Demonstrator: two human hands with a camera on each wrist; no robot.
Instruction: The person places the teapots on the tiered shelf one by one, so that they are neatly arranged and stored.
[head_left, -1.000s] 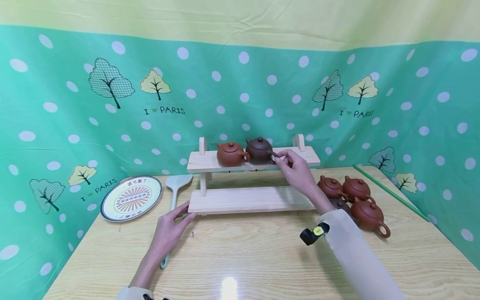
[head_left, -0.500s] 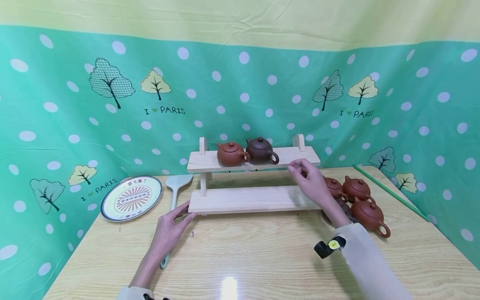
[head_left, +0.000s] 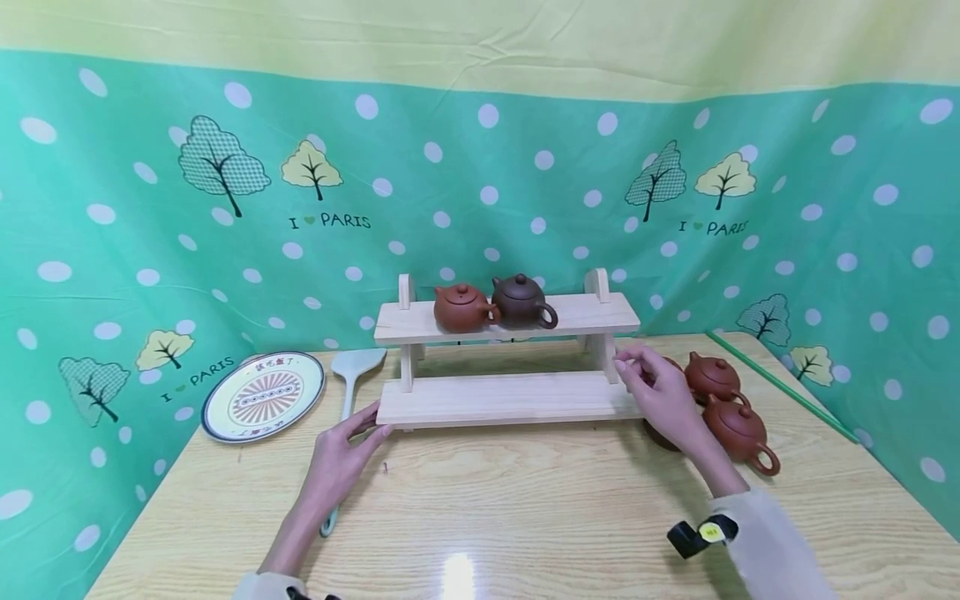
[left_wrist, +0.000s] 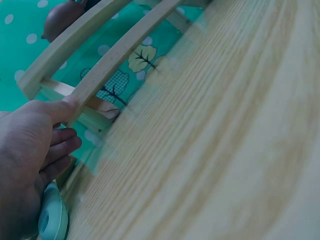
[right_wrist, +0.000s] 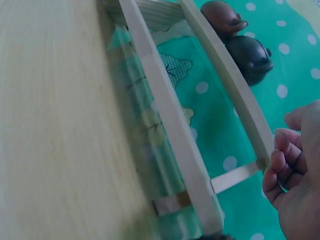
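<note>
A two-tier wooden shelf [head_left: 510,398] stands at the middle back of the table. On its upper board sit a reddish-brown teapot [head_left: 461,308] and, close on its right, a dark brown teapot [head_left: 519,302] with its handle to the right. My left hand [head_left: 337,462] holds the lower board's left front corner between thumb and fingers; the left wrist view shows the thumb on the board's edge. Near the shelf's right end is my right hand [head_left: 663,400], bent-fingered and holding nothing. It partly hides teapots on the table behind it.
At the right stand more reddish-brown teapots, among them a rear teapot [head_left: 712,377] and a front teapot [head_left: 737,429]. A green stick [head_left: 780,385] lies beyond them. To the left are a patterned plate [head_left: 264,397] and a pale spatula [head_left: 349,385]; a polka-dot curtain [head_left: 487,225] hangs behind.
My right hand has let go of the dark teapot's handle and moved right and down, toward the teapots on the table. The left hand and both shelved teapots have stayed put.
</note>
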